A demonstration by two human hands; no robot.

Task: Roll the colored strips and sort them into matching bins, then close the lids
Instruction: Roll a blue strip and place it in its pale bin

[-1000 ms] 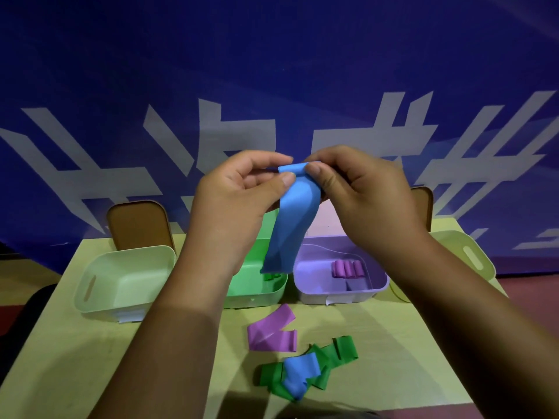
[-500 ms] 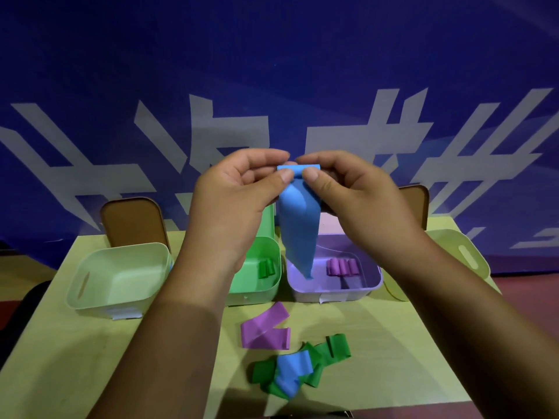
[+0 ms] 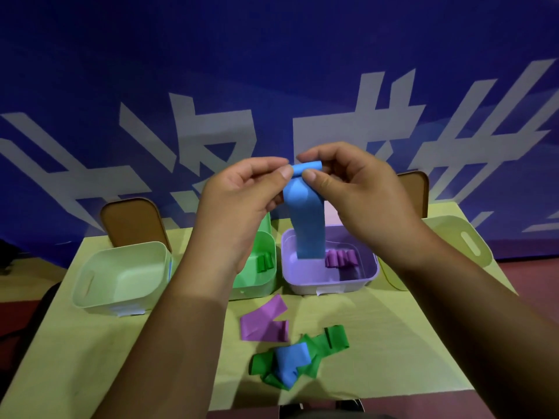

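Left hand: our left hand (image 3: 242, 201) is raised above the table (image 3: 393, 343); thumb and forefinger pinch the left side of the blue strip (image 3: 307, 219) just below its top, and the other fingers are curled.
Right hand: our right hand (image 3: 357, 195) pinches the top end of the same strip between thumb and forefinger, facing the left hand.
Blue strip: held up in the air by both hands. Its top edge is curled over into a first turn, and the rest hangs straight down, with the lower end in front of the purple bin (image 3: 332, 285) from where we look.
Purple bin: open, with purple rolls (image 3: 341, 257) lying inside.
Green bin (image 3: 257, 290): just beside the purple bin on its left, partly behind our left forearm, with green rolls (image 3: 264, 263) inside.
Pale bins: one pale green bin (image 3: 130, 247) at the far left and one pale bin (image 3: 453, 234) at the far right, tilted.
Brown lids: a left lid (image 3: 133, 222) and a right lid (image 3: 414, 192), each standing up behind an outer bin.
Loose strips on the table: a folded purple strip (image 3: 263, 325) nearer the bins; nearer us, green strips (image 3: 329, 346) in a heap with a second blue strip (image 3: 290, 361) lying on them.
Backdrop: a blue banner (image 3: 272, 71) with white marks.
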